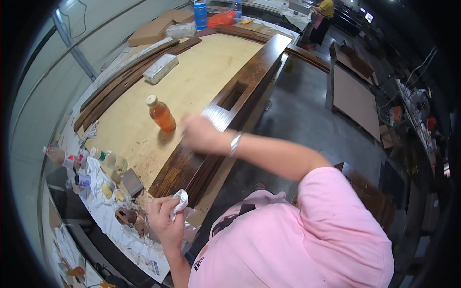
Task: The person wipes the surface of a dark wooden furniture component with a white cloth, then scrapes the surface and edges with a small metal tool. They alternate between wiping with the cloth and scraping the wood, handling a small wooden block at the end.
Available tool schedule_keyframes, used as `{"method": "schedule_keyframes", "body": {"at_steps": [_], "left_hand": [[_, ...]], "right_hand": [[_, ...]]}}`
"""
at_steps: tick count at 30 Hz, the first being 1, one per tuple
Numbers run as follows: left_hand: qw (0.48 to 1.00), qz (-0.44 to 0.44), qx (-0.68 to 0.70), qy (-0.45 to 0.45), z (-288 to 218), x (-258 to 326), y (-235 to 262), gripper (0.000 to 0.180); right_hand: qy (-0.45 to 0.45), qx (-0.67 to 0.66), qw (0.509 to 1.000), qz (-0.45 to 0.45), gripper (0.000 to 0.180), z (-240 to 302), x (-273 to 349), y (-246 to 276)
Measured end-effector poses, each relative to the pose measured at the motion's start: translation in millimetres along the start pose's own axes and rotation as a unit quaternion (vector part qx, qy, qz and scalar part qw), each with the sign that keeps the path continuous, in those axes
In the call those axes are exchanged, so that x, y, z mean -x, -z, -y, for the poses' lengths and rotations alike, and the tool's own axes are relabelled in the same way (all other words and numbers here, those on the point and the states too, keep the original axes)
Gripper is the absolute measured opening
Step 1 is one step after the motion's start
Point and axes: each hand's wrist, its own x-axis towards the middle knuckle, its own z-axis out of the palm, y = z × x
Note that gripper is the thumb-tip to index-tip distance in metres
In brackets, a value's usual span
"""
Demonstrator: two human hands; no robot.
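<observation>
My left hand [164,221] is closed around a crumpled white cloth [179,199] near the near end of a dark brown wooden door frame piece [240,81]. My right hand [199,133] reaches across onto the dark wood, blurred by motion, with a silver bracelet on the wrist; what it holds cannot be made out. A small bottle of orange liquid [161,114] with a white cap stands upright on the pale plywood panel [201,72], just left of my right hand.
Several small bottles [108,158] and jars sit on white paper at the bench's near left end, beside a sanding block [131,182]. Dark wood strips [125,79] lie along the left. A wrapped white block [161,68], blue bottle [200,14], cardboard, and a distant person [321,19] are beyond.
</observation>
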Motion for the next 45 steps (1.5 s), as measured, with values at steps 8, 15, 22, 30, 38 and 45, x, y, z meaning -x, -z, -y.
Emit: {"method": "schedule_keyframes", "body": {"at_steps": [8, 15, 22, 30, 38, 45], "left_hand": [[1.0, 0.001, 0.007, 0.003, -3.4, -4.3, -10.4, 0.026], [0.999, -0.028, 0.001, 0.027, -7.5, -3.3, -10.5, 0.025], [0.988, -0.14, -0.041, -0.052, -34.3, -47.5, 5.3, 0.031], [0.992, -0.065, -0.104, 0.018, 15.1, -123.5, -10.2, 0.035], [0.903, -0.31, -0.035, 0.297, 122.1, 32.0, 38.4, 0.027], [0.756, -0.365, 0.091, 0.536, 228.5, 77.8, 27.7, 0.028]], "right_hand": [[0.13, 0.119, 0.984, 0.006, 0.014, 0.9, -7.4, -40.1], [-0.023, 0.203, 0.974, -0.103, 0.022, -101.9, -34.2, 58.6], [-0.107, -0.42, 0.9, 0.046, 0.028, -68.1, -35.3, 47.1], [-0.062, -0.446, 0.885, 0.116, 0.027, -54.1, -22.7, 10.3], [-0.008, -0.42, 0.898, 0.135, 0.02, -62.5, -17.6, 14.4], [-0.027, -0.465, 0.868, 0.172, 0.025, 13.8, -13.5, 4.4]]}}
